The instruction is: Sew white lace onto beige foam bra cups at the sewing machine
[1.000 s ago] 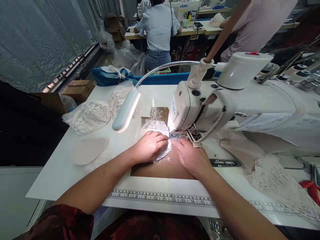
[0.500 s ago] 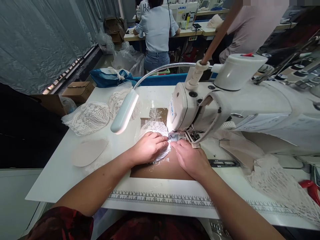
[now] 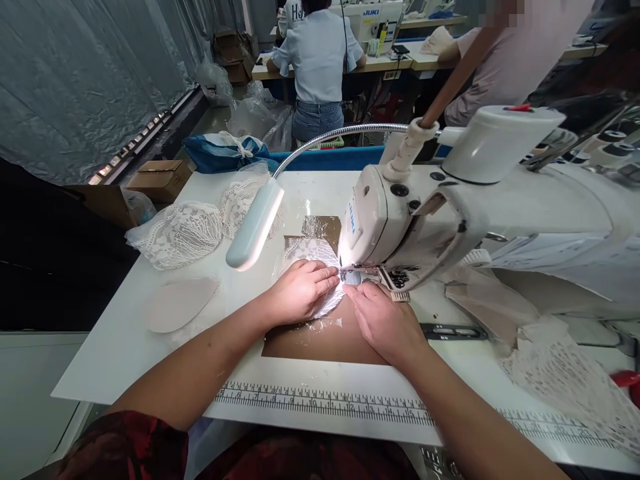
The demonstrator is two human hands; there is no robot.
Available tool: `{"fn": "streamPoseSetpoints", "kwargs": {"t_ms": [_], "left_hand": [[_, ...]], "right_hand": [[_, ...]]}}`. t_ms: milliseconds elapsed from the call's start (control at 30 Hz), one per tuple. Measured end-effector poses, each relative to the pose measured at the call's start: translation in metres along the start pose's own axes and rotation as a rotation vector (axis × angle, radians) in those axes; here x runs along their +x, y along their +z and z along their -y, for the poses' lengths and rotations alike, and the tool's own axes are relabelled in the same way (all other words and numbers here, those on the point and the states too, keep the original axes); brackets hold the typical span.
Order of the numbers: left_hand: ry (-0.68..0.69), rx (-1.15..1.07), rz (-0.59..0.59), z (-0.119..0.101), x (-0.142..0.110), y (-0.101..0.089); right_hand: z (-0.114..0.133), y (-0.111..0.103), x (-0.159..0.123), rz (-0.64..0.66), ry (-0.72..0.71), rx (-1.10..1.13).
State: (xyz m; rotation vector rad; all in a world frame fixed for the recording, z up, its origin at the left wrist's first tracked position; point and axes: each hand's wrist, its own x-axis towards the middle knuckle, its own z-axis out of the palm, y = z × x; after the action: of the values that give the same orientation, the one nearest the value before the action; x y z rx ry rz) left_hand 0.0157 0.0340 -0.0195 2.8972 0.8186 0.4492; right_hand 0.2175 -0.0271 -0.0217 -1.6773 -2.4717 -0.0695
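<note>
My left hand (image 3: 299,291) lies flat on a white lace piece (image 3: 311,254), fingers together, pressing it down beside the needle of the white sewing machine (image 3: 380,220). My right hand (image 3: 383,319) rests just right of it, fingertips pinching the lace edge at the presser foot (image 3: 351,276). The lace lies on a brown patch (image 3: 320,337) of the white table. A gooseneck lamp (image 3: 254,223) hangs over the left hand and lights the spot brightly.
A heap of lace pieces (image 3: 180,230) and a beige padded cup (image 3: 180,303) lie at the left. More lace (image 3: 565,373) lies at the right, with a red handle (image 3: 627,380). A printed ruler (image 3: 325,403) runs along the front edge. Two people sit at machines behind.
The hands and the lace have hardly moved; the fingers stay at the needle. The view has shifted slightly.
</note>
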Motion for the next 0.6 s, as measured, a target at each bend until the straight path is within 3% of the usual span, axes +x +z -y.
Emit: {"fn": "streamPoseSetpoints", "kwargs": {"t_ms": [267,600], "left_hand": [[-0.047,0.033,0.007,-0.0015,-0.0001,-0.0029],[0.045,0.005,0.050,-0.0044,-0.0055,-0.0101]], "right_hand": [[0.0007,-0.0005,0.0004,0.001,0.004,-0.003],[-0.0004,0.0000,-0.0013,-0.007,0.077,0.086]]}}
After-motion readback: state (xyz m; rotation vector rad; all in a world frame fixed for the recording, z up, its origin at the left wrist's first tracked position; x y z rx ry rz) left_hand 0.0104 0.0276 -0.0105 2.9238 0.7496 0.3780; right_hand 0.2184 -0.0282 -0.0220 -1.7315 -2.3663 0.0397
